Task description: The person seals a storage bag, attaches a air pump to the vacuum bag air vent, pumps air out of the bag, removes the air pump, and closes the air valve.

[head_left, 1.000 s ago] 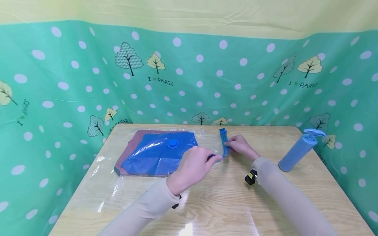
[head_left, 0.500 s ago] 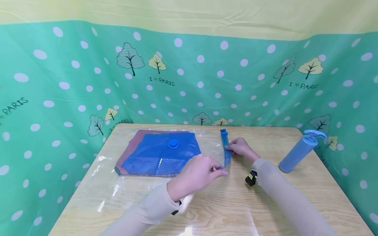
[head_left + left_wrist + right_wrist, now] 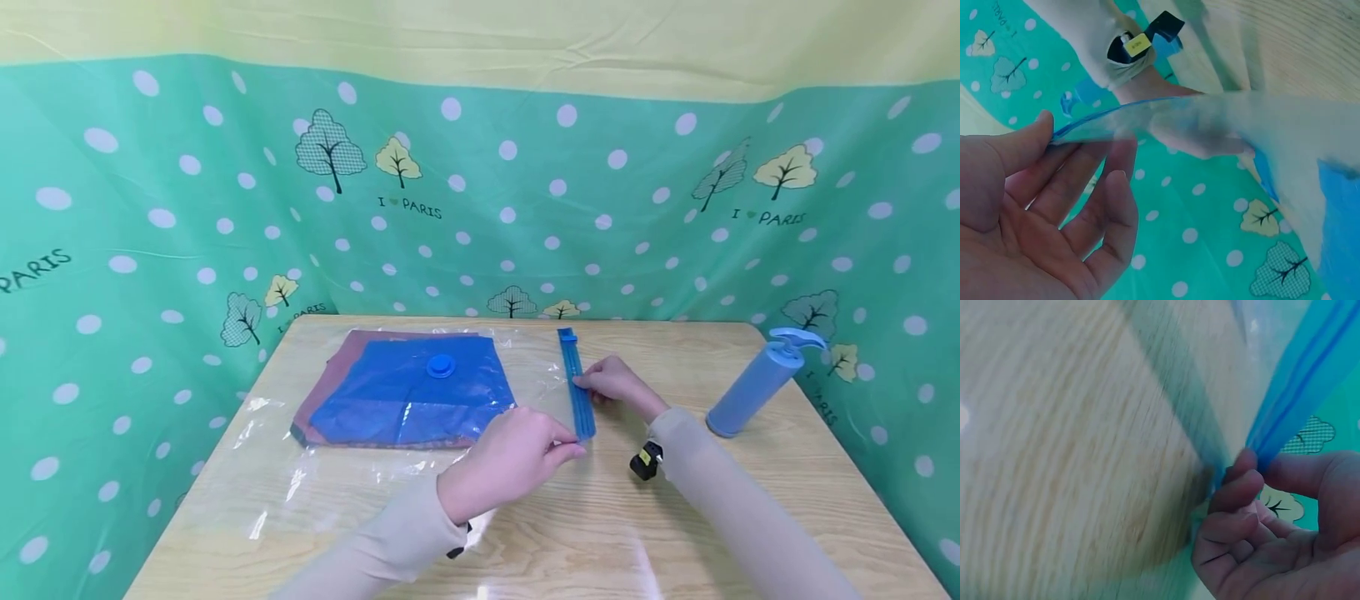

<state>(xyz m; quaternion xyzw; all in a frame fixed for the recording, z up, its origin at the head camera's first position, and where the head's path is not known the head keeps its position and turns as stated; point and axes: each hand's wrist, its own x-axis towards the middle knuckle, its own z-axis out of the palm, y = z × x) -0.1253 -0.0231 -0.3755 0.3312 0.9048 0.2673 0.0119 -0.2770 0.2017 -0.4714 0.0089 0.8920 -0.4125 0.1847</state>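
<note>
A clear vacuum storage bag lies flat on the table, with folded blue cloth and maroon cloth inside. A round blue valve cap sits on its upper face. Along the bag's right end runs a blue zip edge, with a small slider near its far end. My left hand pinches the near corner of this edge between thumb and index finger; in the left wrist view the other fingers curl loosely below. Farther along, my right hand pinches the zip edge midway.
A blue hand pump stands tilted in the head view at the right of the wooden table. Behind the table and at both sides hangs a green dotted curtain.
My left hand has moved toward me and slightly right with the zip edge's near corner, and the bent edge now runs straight. My right hand still pinches the edge, slightly nearer me.
</note>
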